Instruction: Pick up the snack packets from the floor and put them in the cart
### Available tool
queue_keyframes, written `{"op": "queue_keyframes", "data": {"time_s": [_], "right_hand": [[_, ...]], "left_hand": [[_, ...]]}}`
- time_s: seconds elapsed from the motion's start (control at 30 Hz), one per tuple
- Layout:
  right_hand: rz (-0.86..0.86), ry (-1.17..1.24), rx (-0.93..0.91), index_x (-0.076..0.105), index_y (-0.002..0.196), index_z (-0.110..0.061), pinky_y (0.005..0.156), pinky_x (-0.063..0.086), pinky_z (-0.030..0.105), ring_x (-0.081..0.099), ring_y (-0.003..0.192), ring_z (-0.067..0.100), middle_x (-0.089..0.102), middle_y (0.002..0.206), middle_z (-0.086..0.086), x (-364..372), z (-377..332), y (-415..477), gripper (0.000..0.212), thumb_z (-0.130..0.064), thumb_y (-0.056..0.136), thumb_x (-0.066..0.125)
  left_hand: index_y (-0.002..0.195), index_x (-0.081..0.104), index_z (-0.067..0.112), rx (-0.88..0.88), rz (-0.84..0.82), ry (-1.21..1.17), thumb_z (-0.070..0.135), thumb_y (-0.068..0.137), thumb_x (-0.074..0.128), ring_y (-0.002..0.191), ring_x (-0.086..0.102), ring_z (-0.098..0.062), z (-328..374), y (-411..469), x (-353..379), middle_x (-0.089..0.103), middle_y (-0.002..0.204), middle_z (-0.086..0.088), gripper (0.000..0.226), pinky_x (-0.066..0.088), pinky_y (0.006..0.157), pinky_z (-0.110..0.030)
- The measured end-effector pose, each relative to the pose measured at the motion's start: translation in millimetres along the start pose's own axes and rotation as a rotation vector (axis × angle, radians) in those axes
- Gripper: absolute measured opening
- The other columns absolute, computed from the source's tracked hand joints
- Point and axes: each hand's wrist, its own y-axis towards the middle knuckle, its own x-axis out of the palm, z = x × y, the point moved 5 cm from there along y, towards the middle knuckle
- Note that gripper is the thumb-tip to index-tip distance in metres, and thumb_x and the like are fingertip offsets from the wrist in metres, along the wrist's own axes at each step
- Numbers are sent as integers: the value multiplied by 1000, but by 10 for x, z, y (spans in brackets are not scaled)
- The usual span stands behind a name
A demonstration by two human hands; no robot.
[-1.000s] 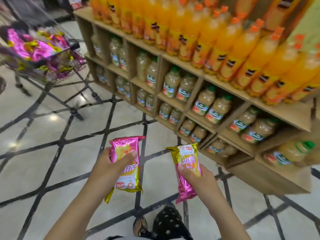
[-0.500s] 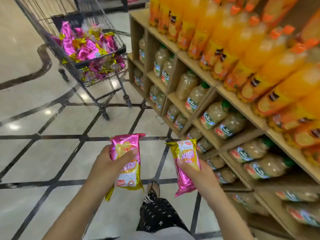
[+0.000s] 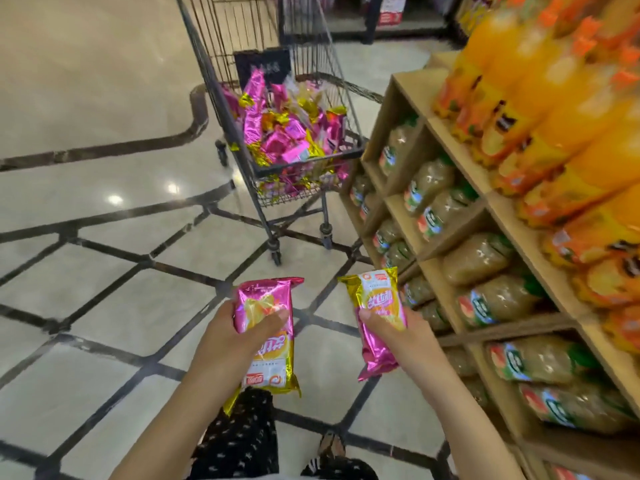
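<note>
Head view: left hand [image 3: 225, 344] and right hand [image 3: 401, 334] each grip 1 packet [image 3: 266, 327] [image 3: 379, 303], fingers clamped, mid-carry; next, reach over the cart [image 3: 304, 161] rim and drop both.

floor [image 3: 86, 306]: pale tile, dark lines | on it: cart [image 3: 311, 159] holding snack packets [image 3: 277, 133]; beside it wooden shelf [image 3: 412, 91] of bottles [image 3: 429, 181]

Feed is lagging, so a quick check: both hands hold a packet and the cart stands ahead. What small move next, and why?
Probably step forward to bring both packets over the cart before releasing. The left hand grips the pink packet, the right hand the gold-topped packet, and both are short of the cart, which stands ahead beside the shelf.
</note>
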Motion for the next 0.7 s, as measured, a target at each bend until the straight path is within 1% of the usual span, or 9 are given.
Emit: {"op": "queue_keyframes", "data": {"time_s": [0.07,0.17,0.23,0.33,0.37,0.43,0.5,0.57,0.7], "right_hand": [[4,9,6,63,90,-28,76,54,31,68,80,13,72,89,-5,272,-222,205,20,-44,83,72],[-27,48,21,66,97,-23,70,54,30,69,75,11,73,86,-6,708,-595,488,26,-43,82,72],[-73,29,14,68,96,-22,68,54,29,70,73,11,74,81,-6,970,-876,652,26,-43,82,73],[-77,-8,-17,68,96,-22,65,50,26,70,75,13,74,84,-3,1203,-1318,925,25,-42,83,72],[-73,-10,-22,68,96,-22,67,52,28,70,77,15,75,86,-2,1244,-1433,1022,25,-42,83,72],[-67,-1,-22,68,97,-21,74,55,33,71,81,18,75,88,0,1299,-1608,1204,26,-42,83,72],[-71,3,-21,67,100,-22,70,55,29,71,82,17,74,91,0,1341,-1738,1382,28,-43,83,72],[-80,31,-7,65,103,-25,64,52,22,72,80,13,74,93,-2,1361,-1839,1557,27,-43,83,71],[-87,36,9,65,104,-26,70,53,25,72,81,13,74,93,-4,1342,-2037,2008,28,-44,83,70]], "left_hand": [[127,53,21,14,-9,2,38,82,73,88,68,-16,171,300,-229,67,105,0,52,52,64,-26],[120,56,19,25,4,8,35,83,73,83,67,-13,433,732,-642,68,100,2,44,51,62,-24],[116,59,19,21,15,19,35,82,74,83,69,-15,575,987,-921,70,98,1,40,56,70,-31],[112,60,23,17,21,14,40,80,75,86,71,-19,775,1363,-1263,72,98,1,39,58,83,-45],[111,61,22,15,23,6,39,81,75,85,71,-20,838,1482,-1340,72,97,0,38,57,83,-45],[110,59,22,15,30,-12,37,82,74,83,70,-17,980,1691,-1436,70,96,2,35,57,75,-37],[108,57,26,18,32,-27,37,82,74,83,69,-16,1094,1905,-1466,69,96,3,33,54,70,-32],[107,56,27,9,24,-38,37,81,75,82,69,-16,1208,2106,-1457,69,95,4,33,55,69,-32],[109,56,27,-2,16,-46,38,80,75,81,69,-15,1488,2601,-1384,70,94,4,36,56,70,-32]]}}
